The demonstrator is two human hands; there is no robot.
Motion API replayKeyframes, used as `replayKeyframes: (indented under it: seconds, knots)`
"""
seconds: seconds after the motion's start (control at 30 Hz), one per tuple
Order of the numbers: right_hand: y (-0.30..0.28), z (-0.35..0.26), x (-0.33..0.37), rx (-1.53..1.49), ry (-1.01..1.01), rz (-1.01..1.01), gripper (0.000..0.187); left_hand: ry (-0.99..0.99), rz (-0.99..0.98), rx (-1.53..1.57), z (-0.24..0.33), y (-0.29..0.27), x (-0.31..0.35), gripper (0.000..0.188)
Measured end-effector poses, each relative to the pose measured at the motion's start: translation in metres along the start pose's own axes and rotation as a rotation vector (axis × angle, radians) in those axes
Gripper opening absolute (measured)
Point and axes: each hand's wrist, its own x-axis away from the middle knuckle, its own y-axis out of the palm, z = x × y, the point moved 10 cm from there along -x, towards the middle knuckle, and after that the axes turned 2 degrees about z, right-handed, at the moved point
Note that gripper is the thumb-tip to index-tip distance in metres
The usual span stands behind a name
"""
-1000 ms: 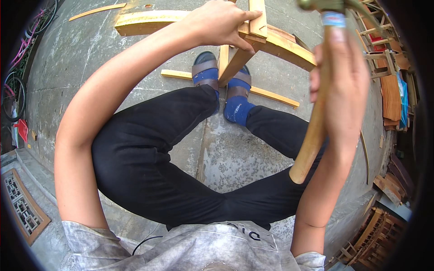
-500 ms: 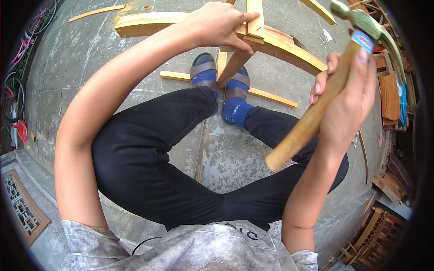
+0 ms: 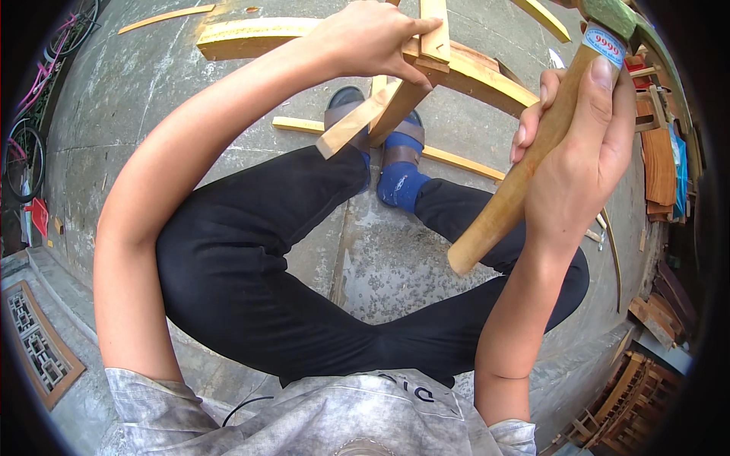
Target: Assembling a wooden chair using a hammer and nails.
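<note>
My right hand (image 3: 574,163) is wrapped around the wooden handle of a hammer (image 3: 525,186), raised on the right. Its greenish metal head reaches the top right edge of the view and is partly cut off. My left hand (image 3: 376,45) grips a wooden frame (image 3: 487,83) at its joint, index finger lying on a short upright strip (image 3: 435,34) and thumb below. A nail or its mark shows on that strip. Beneath the left hand, a short wooden slat (image 3: 353,125) slants out toward me, over my sandalled foot. One leg of the frame stands between my feet.
A long curved beam (image 3: 255,36) forms the frame's left part. Thin strips (image 3: 166,18) lie on the concrete floor. Stacked wooden parts (image 3: 658,171) line the right side, with slatted pieces (image 3: 627,399) lower down. A bicycle (image 3: 26,159) and a red dustpan-like thing (image 3: 38,216) are at far left.
The short slat under my left hand has swung out toward me. My right hand has shifted the hammer slightly, its head moving up and right, partly out of view.
</note>
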Motion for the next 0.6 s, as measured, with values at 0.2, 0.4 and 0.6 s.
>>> replayKeyframes:
  seconds: [0.2,0.4,0.6]
  knots:
    - [0.015,0.039,0.014,-0.020,0.107,-0.125,0.041,0.021,0.042,0.025,0.006,-0.007,0.001,0.096]
    - [0.024,0.082,0.030,0.155,0.332,-0.254,0.049,0.028,0.149,-0.074,0.004,0.002,0.003,0.097]
    - [0.031,0.071,0.015,0.246,0.190,-0.280,0.051,-0.016,0.123,-0.094,-0.004,0.003,0.005,0.096]
